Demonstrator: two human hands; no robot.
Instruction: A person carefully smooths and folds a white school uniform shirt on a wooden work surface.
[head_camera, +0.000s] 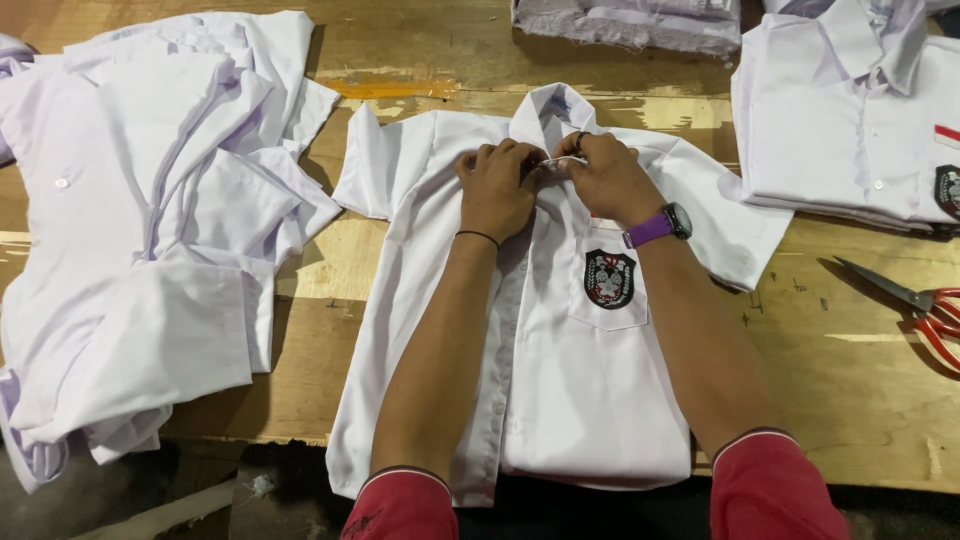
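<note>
White school shirt (560, 380) lies flat, front up, mid wooden table (850, 400), collar away from us. Our left hand (497, 190) & right hand (605, 178) both pinched shut on its placket just below collar, fingertips touching. Loose pile of white shirts (150, 230) at left, folded shirt stack (850, 120) upper right, red-handled scissors (915, 305) at right.

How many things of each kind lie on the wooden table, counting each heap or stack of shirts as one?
Spread white shirt under the left hand and right hand: 1
Loose shirt heap: 1
Folded shirt stacks: 2
Red-handled scissors: 1
Total: 5
</note>
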